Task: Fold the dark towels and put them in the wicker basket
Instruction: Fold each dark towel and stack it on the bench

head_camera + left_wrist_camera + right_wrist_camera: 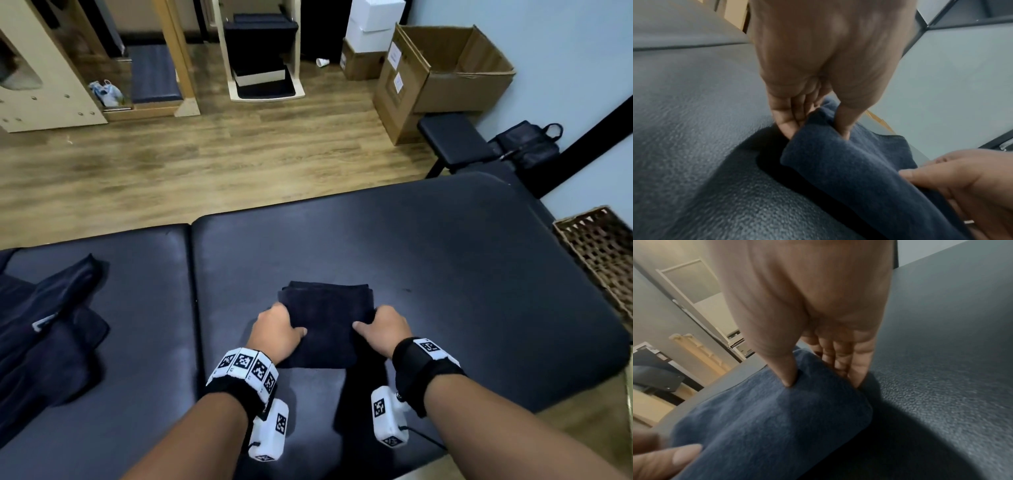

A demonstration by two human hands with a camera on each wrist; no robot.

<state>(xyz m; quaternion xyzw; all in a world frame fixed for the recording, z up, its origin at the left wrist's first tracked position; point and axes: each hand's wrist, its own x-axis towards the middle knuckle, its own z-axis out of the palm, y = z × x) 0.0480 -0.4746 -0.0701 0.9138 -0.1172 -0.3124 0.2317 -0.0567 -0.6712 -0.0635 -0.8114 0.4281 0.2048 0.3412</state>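
Note:
A folded dark blue towel (325,322) lies on the black padded table (445,260). My left hand (279,329) grips its left edge, thumb on top and fingers under the fold. In the left wrist view the left hand (813,128) pinches the towel (849,162). My right hand (387,330) grips the right edge the same way; in the right wrist view its thumb (787,374) presses into the towel (777,418) with its fingers under the edge. The wicker basket (603,253) stands off the table's right end. Unfolded dark towels (44,329) lie in a heap at the left.
Beyond the table's far edge is wooden floor (205,154). Cardboard boxes (442,78) and a black bench (455,140) stand at the back right, with a black bag (531,144) by the wall. Wooden furniture (51,68) lines the back left.

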